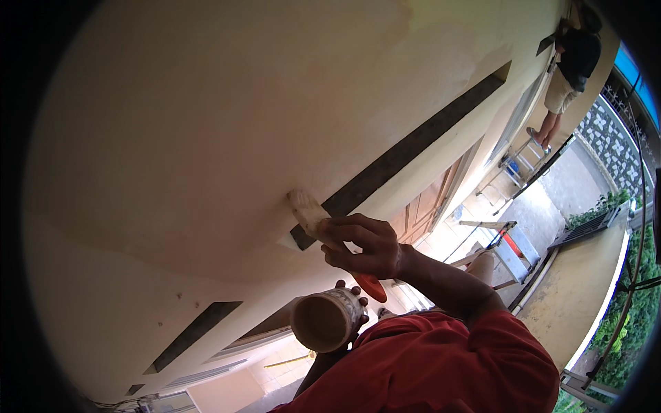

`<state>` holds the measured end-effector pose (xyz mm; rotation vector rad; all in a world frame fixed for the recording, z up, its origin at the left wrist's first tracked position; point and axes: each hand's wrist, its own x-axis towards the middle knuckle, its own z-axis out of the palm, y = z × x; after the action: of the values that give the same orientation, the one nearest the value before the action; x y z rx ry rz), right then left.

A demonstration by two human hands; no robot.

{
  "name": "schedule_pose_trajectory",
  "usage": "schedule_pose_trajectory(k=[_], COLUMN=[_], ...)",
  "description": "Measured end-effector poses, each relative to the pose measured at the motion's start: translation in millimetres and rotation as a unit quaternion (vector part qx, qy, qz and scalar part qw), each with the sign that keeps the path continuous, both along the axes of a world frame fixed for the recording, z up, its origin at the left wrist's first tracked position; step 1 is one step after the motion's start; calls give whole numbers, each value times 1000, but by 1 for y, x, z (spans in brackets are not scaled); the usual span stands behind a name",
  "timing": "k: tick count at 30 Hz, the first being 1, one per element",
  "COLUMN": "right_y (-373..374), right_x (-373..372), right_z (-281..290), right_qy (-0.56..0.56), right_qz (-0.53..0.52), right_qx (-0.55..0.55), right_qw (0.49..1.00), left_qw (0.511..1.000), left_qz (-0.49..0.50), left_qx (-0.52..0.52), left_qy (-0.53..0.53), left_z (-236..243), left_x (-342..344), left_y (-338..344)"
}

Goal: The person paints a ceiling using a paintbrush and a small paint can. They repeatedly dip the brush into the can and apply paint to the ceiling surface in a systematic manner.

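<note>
My right hand (365, 248) grips a paintbrush with a red handle (372, 288). Its cream bristles (306, 210) press against the cream wall (206, 138), right at the lower end of a long dark strip (413, 144) set into the wall. Just below, my left hand (354, 303) holds a round cup (327, 320) with cream paint inside, its mouth turned toward me. My red sleeve (447, 365) fills the lower part of the view.
Another person (571, 62) in a dark top stands on a ladder (516, 158) at the upper right, by the same wall. A metal stepladder (506, 244) stands below. A wooden door (427, 203), a second dark strip (196, 334) and green plants (640, 316) are in view.
</note>
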<state>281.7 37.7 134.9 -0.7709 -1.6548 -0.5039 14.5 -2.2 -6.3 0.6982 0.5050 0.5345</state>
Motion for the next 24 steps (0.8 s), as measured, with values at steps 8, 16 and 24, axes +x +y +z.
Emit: schedule_pose_trajectory(k=[8,16,24], right_y=[-6,24,14], right_x=[154,76,19], right_z=[31,65,74], right_qy=[311,44,60], right_qz=[-34,-352,143], right_qx=[-5,107,-53], right_qw=[950,929,987], left_qw=[919,927,870], left_qz=[-1,19,-34], left_qx=[-248,-253,-279], left_qy=[-305,-277,-406], left_z=[-4,-6,-23], left_x=[-3,-8,-9], left_y=[6,4,12])
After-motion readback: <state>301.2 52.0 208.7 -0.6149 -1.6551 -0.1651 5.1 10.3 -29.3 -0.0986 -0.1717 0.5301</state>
